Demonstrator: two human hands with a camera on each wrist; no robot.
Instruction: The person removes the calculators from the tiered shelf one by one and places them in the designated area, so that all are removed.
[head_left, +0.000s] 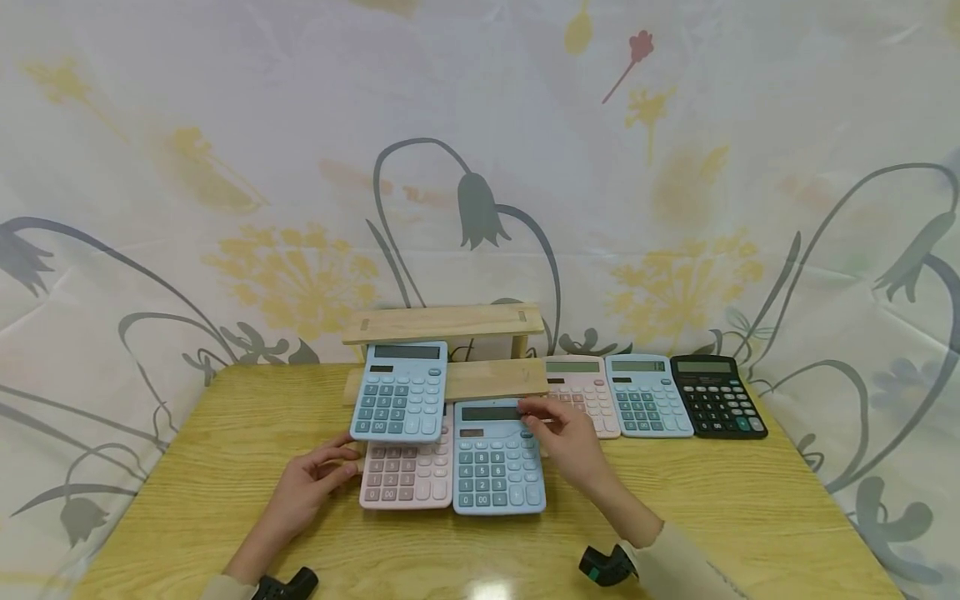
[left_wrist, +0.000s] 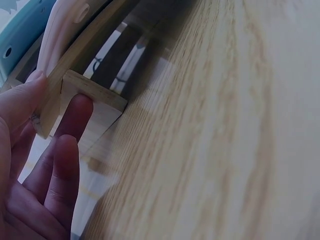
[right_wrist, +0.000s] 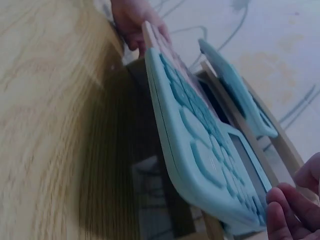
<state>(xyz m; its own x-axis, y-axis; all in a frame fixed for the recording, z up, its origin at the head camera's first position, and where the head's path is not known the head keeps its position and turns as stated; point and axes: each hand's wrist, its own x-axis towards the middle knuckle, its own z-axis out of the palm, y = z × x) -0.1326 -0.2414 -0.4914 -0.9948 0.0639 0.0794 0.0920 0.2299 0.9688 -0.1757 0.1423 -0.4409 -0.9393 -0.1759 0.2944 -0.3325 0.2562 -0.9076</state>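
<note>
A tiered wooden rack (head_left: 450, 323) stands on the table with calculators leaning on it. On its front tier are a pink calculator (head_left: 407, 483) and, to the right, a light blue calculator (head_left: 498, 471). Another blue calculator (head_left: 399, 392) leans one tier higher at the left, overlapping the pink one's upper part. My left hand (head_left: 311, 482) grips the rack's left end, thumb on the board (left_wrist: 55, 95) and a fingertip against the wooden support below. My right hand (head_left: 564, 437) touches the front blue calculator's upper right corner, its bent fingers (right_wrist: 282, 210) right at the screen end.
To the right of the rack lie a pink calculator (head_left: 585, 396), a blue calculator (head_left: 649, 396) and a black calculator (head_left: 718, 396) in a row. A flower-patterned cloth (head_left: 480, 100) hangs behind the wood-grain table (head_left: 712, 500).
</note>
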